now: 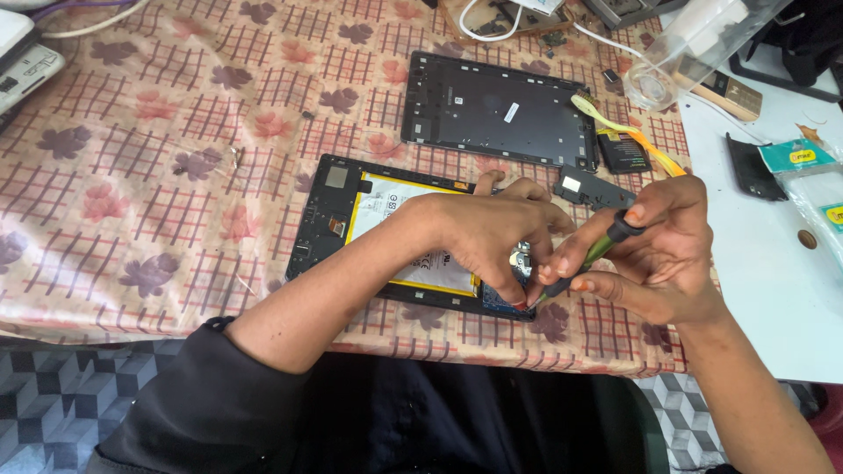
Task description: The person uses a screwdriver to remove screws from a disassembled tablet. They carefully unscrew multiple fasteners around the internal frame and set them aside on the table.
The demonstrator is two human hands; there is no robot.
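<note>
On the patterned tablecloth (176, 158), an opened tablet (351, 219) is lying while the left hand (487, 237) is pressing flat on it; the right hand (654, 254) is pinching a green screwdriver (597, 254) closed-fingered, whose tip could slip and gouge the board.

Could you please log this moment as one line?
left hand: steadies opened black tablet | right hand: holds green-handled screwdriver, tip at tablet's lower corner | surface: floral tablecloth
</note>
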